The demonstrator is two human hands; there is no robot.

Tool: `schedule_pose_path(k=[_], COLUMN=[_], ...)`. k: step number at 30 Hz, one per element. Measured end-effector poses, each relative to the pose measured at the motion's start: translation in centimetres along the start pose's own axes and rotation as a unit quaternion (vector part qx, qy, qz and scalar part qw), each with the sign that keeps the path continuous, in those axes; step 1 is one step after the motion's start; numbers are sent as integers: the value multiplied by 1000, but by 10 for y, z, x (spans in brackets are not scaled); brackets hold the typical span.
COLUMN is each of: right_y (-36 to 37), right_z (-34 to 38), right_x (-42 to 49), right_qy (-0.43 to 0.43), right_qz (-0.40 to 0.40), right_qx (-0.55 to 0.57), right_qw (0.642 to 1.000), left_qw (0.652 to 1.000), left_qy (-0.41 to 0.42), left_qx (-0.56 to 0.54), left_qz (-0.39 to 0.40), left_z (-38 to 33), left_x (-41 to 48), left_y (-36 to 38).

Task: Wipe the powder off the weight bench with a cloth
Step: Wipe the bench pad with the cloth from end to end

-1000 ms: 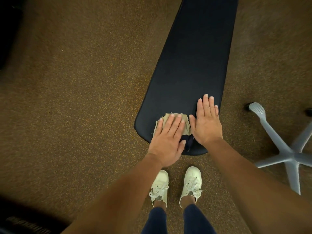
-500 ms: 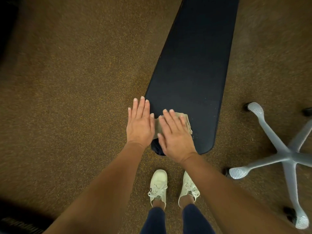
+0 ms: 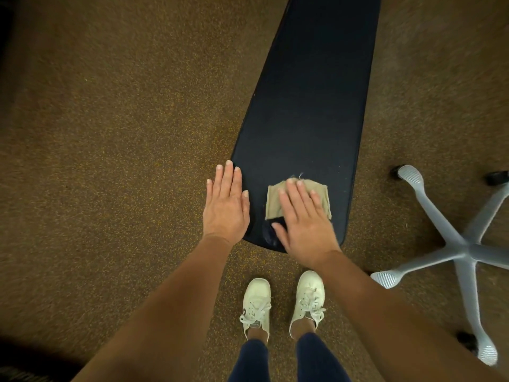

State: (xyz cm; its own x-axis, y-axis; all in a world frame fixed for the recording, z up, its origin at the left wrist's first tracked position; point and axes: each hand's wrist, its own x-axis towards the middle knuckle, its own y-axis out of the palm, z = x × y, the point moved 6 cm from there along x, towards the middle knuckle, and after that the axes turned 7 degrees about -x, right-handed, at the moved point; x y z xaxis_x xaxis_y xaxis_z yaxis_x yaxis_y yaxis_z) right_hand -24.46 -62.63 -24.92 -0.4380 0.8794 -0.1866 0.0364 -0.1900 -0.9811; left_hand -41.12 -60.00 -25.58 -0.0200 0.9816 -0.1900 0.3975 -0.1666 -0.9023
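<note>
Brown speckled carpet [image 3: 110, 161]. Dark weight bench [image 3: 311, 106], lengthwise ahead. Grey chair base [image 3: 465, 249], right of bench. Left hand [image 3: 225, 208], flat, fingers straight, at bench's left edge. Right hand [image 3: 305, 224], flat, pressing beige cloth [image 3: 272, 205] on bench's near end.

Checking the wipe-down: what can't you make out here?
Head view:
Any powder on the weight bench: too fine to tell.
Bench's far end: cut off by the top edge.
Middle of the cloth: covered by the right hand.
Grey chair base: cut by the right edge.
</note>
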Motion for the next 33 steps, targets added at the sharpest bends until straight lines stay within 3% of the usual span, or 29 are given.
schedule_pose_path(k=[2, 6, 9, 12, 14, 17, 20, 23, 26, 30, 33], right_y=[0, -13, -6, -7, -10, -13, -9, -2, -6, -8, -5], right_z=[-28, -51, -15, -25, -50, -79, -57, -16, -30, -68, -34], right_x=[0, 37, 42, 45, 59, 60, 33, 24, 49, 38, 8], right_qy=[21, 188, 98, -6, 3, 115, 227, 166, 102, 243, 311], right_qz=[4, -26, 0, 9, 21, 11, -3, 18, 9, -12, -7], right_qx=[-14, 8, -15, -30, -44, -14, 7, 5, 5, 24, 37], right_qw=[1000, 982, 995, 999, 999, 993, 974, 986, 995, 970, 950], left_qw=[1000, 1000, 1000, 1000, 1000, 1000, 1000, 1000, 1000, 1000, 1000], left_qy=[0, 0, 4, 6, 4, 2, 1, -1, 1, 4, 3], left_qx=[6, 10, 7, 8, 11, 9, 8, 6, 9, 8, 6], left_qz=[4, 5, 3, -1, -2, -1, -2, -2, -4, -3, -6], left_z=[-1, 0, -1, -1, 0, 0, -1, -1, -1, -1, 0], left_x=[0, 1, 1, 1, 0, 1, 1, 0, 0, 0, 0], left_y=[0, 0, 0, 0, 1, 2, 2, 2, 2, 3, 3])
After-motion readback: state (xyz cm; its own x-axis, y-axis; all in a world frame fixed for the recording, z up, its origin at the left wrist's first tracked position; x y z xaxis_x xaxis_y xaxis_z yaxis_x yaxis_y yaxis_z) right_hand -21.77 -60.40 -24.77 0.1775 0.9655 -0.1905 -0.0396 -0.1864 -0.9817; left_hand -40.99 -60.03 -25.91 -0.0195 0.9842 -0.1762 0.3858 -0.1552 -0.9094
